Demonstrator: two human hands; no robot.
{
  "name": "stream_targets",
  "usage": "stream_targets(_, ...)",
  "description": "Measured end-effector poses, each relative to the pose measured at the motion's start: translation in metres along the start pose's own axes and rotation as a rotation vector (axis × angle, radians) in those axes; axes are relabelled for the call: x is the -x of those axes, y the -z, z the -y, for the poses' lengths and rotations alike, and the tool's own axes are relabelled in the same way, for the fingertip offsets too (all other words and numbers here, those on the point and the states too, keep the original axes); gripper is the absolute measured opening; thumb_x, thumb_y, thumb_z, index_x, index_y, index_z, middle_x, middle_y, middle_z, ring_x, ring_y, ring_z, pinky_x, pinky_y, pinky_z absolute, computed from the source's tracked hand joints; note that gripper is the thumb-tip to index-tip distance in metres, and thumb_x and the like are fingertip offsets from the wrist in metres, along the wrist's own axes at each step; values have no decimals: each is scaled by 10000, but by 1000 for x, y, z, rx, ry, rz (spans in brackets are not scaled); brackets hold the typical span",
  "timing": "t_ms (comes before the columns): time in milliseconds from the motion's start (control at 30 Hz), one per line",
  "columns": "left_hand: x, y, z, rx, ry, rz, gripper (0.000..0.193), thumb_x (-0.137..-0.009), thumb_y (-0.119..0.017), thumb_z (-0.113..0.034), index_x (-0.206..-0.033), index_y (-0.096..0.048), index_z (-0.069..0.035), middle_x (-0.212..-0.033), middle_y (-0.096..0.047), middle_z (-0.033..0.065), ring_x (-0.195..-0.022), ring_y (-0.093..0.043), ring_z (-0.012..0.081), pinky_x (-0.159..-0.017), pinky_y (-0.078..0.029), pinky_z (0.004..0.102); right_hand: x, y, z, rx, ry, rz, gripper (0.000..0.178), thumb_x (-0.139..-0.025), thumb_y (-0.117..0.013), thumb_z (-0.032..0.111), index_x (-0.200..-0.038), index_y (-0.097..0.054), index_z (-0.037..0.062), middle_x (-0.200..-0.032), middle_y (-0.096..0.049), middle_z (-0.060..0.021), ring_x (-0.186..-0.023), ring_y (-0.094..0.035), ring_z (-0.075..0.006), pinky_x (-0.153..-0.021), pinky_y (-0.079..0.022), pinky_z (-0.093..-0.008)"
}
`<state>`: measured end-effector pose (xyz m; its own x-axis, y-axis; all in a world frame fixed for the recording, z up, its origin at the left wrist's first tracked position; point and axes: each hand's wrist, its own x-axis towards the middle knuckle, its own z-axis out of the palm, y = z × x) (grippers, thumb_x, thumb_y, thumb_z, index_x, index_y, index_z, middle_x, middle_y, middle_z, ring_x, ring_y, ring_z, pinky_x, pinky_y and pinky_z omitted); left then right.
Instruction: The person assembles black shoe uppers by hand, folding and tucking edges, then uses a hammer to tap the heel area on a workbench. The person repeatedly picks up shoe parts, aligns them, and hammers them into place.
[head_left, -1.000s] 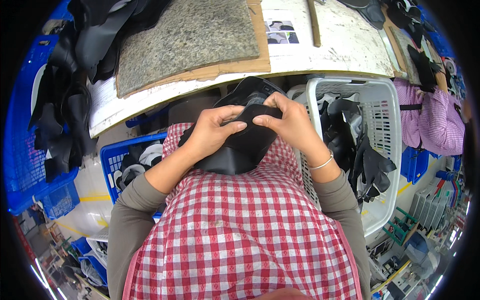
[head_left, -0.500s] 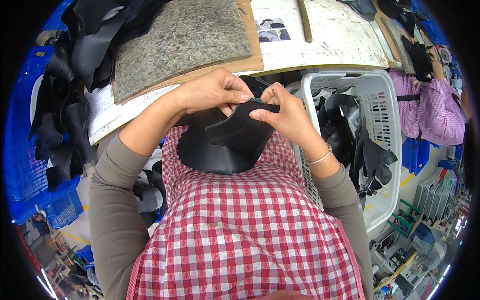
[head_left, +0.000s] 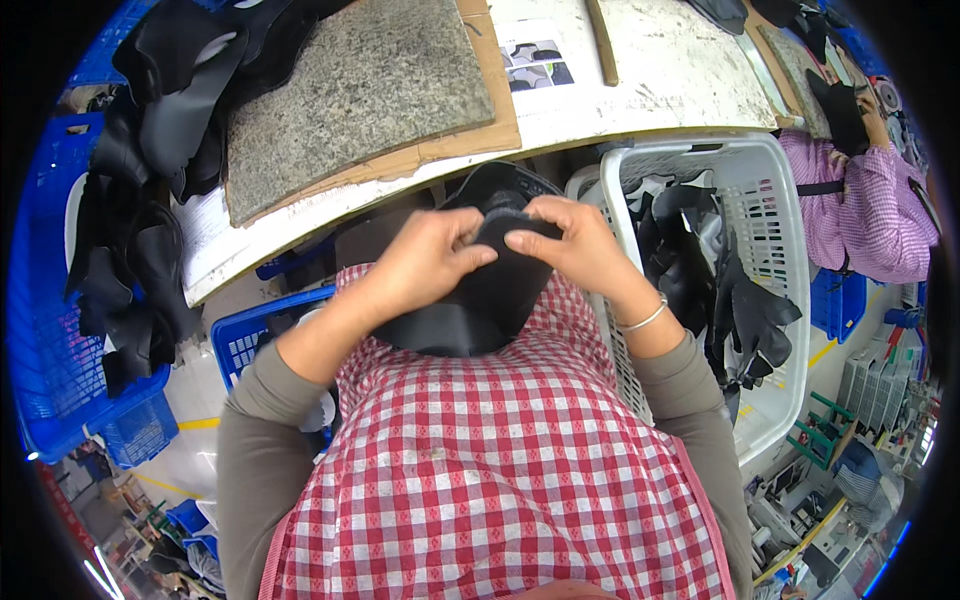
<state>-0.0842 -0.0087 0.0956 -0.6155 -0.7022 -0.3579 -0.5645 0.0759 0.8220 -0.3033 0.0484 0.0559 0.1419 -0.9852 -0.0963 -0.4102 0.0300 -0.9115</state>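
Note:
A black leather-like piece (head_left: 465,305) rests in my lap against the checked apron, its far part raised toward the table edge. My left hand (head_left: 428,256) pinches its upper edge from the left, thumb lying on the near face. Just to the right, my right hand (head_left: 580,240) grips the same edge, its thumb pressed on the dark surface. The two hands are a short gap apart. Fingertips behind the edge are partly hidden. Beyond the hands, a curved part of the black piece stands up below the table edge.
A speckled stone slab (head_left: 350,95) lies on the white worktable (head_left: 660,95) beside a wooden stick (head_left: 602,45). Black pieces fill a white basket (head_left: 790,250) at my right. More drape over a blue crate (head_left: 45,330) at left. Another person in a pink checked sleeve (head_left: 885,215) works far right.
My left hand has moved down and left, and its forearm has dropped from the table edge. The right hand has shifted slightly lower. The black piece's edge has turned between them.

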Motion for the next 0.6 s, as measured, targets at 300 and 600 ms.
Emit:
stream_targets(300,8,-13,44,381,105,-13,118,-900,-776,-30,-987,-732,37,-861,-711,-5,-812,-591,55,-745,-512,255,-1,6,-25,-65,11,28,331,-873,-842,291,-1011,-749,6,-842,-707,-156,-746,-671,-251,-704,-528,-357)
stream_targets(600,48,43,-28,31,-342,-431,214,-858,-776,6,-1071,-777,4,-995,-768,58,-907,-704,135,-833,-556,274,16,35,36,-279,266,-158,231,-928,-806,158,-966,-680,-33,-809,-582,-9,-762,-518,-84,-678,-448,-259)
